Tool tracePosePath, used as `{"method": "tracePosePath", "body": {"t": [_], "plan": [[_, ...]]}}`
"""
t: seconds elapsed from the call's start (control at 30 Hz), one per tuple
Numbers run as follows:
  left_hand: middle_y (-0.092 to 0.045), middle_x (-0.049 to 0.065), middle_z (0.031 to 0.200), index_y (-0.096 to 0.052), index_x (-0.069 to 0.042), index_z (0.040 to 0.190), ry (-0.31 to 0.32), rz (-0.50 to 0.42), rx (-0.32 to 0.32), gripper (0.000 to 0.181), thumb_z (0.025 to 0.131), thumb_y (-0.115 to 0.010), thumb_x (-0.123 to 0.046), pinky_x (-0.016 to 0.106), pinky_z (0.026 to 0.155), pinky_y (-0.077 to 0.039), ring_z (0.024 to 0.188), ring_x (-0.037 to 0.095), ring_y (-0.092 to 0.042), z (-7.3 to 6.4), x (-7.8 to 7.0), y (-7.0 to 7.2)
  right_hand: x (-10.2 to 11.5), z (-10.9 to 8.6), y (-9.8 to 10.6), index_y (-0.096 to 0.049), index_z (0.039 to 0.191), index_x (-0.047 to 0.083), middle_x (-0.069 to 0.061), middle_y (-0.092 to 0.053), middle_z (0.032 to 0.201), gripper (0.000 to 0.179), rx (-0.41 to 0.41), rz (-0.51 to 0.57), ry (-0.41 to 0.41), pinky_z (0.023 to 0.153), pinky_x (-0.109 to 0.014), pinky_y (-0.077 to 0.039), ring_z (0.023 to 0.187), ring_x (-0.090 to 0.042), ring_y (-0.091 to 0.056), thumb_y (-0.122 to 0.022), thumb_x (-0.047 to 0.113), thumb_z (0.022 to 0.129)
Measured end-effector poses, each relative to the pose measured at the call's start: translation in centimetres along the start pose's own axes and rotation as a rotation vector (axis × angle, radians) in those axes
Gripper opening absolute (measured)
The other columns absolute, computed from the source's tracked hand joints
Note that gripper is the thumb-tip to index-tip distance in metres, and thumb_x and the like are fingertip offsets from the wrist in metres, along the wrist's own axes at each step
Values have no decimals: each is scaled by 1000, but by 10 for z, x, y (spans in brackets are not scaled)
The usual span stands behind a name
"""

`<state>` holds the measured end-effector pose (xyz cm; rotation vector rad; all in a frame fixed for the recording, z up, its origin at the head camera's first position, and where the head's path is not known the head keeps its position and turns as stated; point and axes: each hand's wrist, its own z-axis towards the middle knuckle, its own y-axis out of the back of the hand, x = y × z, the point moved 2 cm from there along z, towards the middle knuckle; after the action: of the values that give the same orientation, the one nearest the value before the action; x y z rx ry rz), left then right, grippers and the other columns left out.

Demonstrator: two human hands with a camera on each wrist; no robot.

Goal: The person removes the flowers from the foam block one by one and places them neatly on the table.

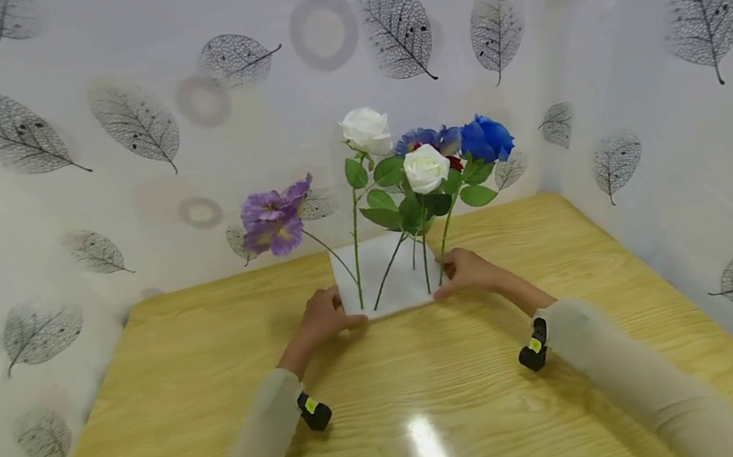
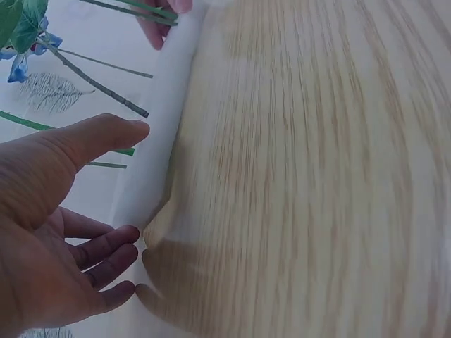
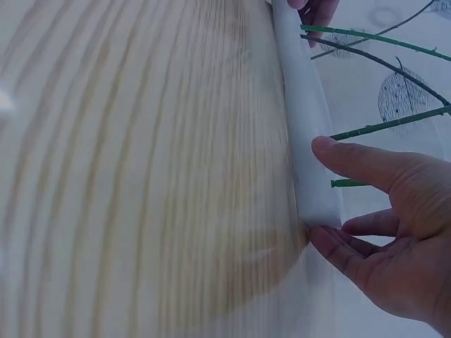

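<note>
A thin white slab, like foam board [image 1: 404, 290], lies on the table with several artificial flowers standing on it. A purple iris-like flower [image 1: 272, 223] leans left. White roses [image 1: 366, 131] rise at the middle, with a blue rose [image 1: 486, 138] and a blue-purple flower [image 1: 415, 139] to the right. My left hand [image 1: 323, 318] holds the slab's near left corner, thumb along the front edge and fingers at the side. At the near right corner my right hand [image 1: 469, 272] grips it likewise. The left wrist view shows stems beside the left thumb [image 2: 106, 134].
The wooden table [image 1: 390, 383] extends in front of and beside the slab. Behind it and at both sides hangs a pale cloth [image 1: 116, 29] printed with leaves. Black wrist cameras [image 1: 316, 414] sit at both sleeve cuffs.
</note>
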<state>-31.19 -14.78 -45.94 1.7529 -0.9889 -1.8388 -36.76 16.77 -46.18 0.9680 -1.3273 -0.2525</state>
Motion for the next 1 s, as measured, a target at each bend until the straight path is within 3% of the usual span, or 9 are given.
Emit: {"method": "tracePosePath", "body": {"t": [0.07,0.13,0.27,0.33,0.43,0.53,0.73,0.83,1.0], "plan": [[-51,12,97,-56,12,120,14,3,3,65,82,-85,-32,37,77,-42,89,22,-43,-6,9,9,8,6,-9,-46,146,-12,-22,-66,118,88,6,4,16,89,-43,-55,104,-30,-64,-88,27,79],[-55,17,108,-48,14,142,35,9,5,84,83,-85,-33,40,84,-45,96,24,-46,-11,17,18,16,11,-19,-46,147,-11,-20,-66,116,88,11,4,26,88,-42,-55,103,-28,-63,-88,27,79],[-56,21,118,-34,13,152,65,14,10,98,83,-85,-33,45,93,-48,105,29,-50,-21,34,35,35,22,-36,-61,133,-8,-14,-66,101,69,11,-6,59,81,-36,-54,92,-22,-61,-88,26,79],[-55,23,121,-33,13,152,75,17,11,98,83,-85,-33,48,97,-49,108,31,-51,-25,42,43,43,28,-45,-67,116,-6,-9,-64,92,53,7,-15,85,74,-32,-51,84,-18,-58,-88,25,79],[-54,29,130,-31,13,153,95,12,14,100,83,-85,-32,53,106,-48,118,38,-53,-30,54,54,54,37,-58,-62,92,-2,-3,-53,77,39,3,-22,131,65,-27,-40,71,-13,-47,-88,24,79],[-52,32,135,-31,15,152,98,32,16,100,83,-85,-32,56,109,-46,124,42,-52,-35,65,64,66,43,-70,-49,82,-7,-3,-43,71,47,13,-2,159,62,-26,-31,66,-14,-38,-87,20,80],[-50,35,137,-31,16,152,97,53,12,98,84,-84,-32,59,111,-43,125,45,-50,-42,86,84,90,48,-88,-66,120,-11,-15,-68,94,54,-20,6,139,74,-25,-51,83,-15,-59,-87,18,80],[-50,36,139,-30,15,152,98,49,11,97,85,-83,-32,60,111,-42,128,47,-49,-44,94,93,101,50,-95,-65,125,-12,-21,-69,98,57,-24,7,143,77,-29,-53,86,-21,-61,-87,17,81],[-47,37,142,-28,11,155,116,43,25,97,87,-81,-33,61,113,-41,133,50,-46,-48,105,106,112,52,-105,-55,139,-11,-23,-70,115,72,-47,44,146,93,-37,-58,107,-30,-68,-87,15,81]]}}
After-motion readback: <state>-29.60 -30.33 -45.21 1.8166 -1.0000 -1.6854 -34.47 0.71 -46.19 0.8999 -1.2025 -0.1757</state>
